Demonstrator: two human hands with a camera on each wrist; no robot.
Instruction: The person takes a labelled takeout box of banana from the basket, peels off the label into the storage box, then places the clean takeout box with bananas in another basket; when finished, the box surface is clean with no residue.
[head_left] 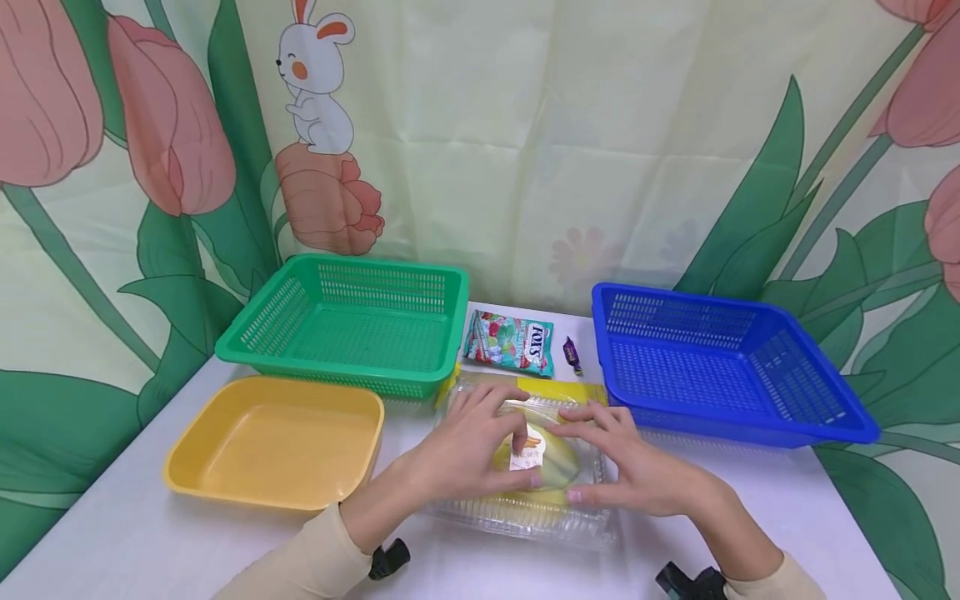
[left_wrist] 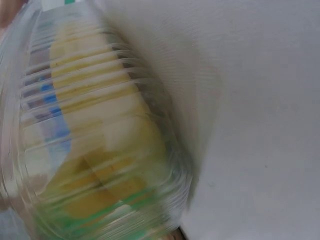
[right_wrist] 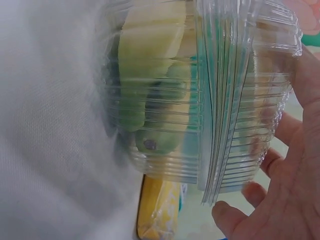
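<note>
A clear ribbed plastic clamshell box [head_left: 536, 518] sits on the white table in front of me, its lid lowered over yellow-green fruit [head_left: 561, 463]. On the lid is a white sticker [head_left: 528, 448] with printing. My left hand [head_left: 476, 442] rests on the lid from the left, fingers bent loosely over the top. From the right, my right hand [head_left: 637, 467] touches the lid with spread fingers. The right wrist view shows the layered rims [right_wrist: 217, 110] of lid and base lying together at the box's side, near my thumb. In the left wrist view the left hand is mostly hidden.
Behind the box lie a yellow package [head_left: 562, 390], a Fox's candy bag [head_left: 510, 342] and a small purple-wrapped sweet [head_left: 572, 355]. A green basket [head_left: 345, 379] and a yellow tray [head_left: 273, 500] stand left; a blue basket [head_left: 720, 425] stands right. A printed curtain [head_left: 480, 167] hangs behind.
</note>
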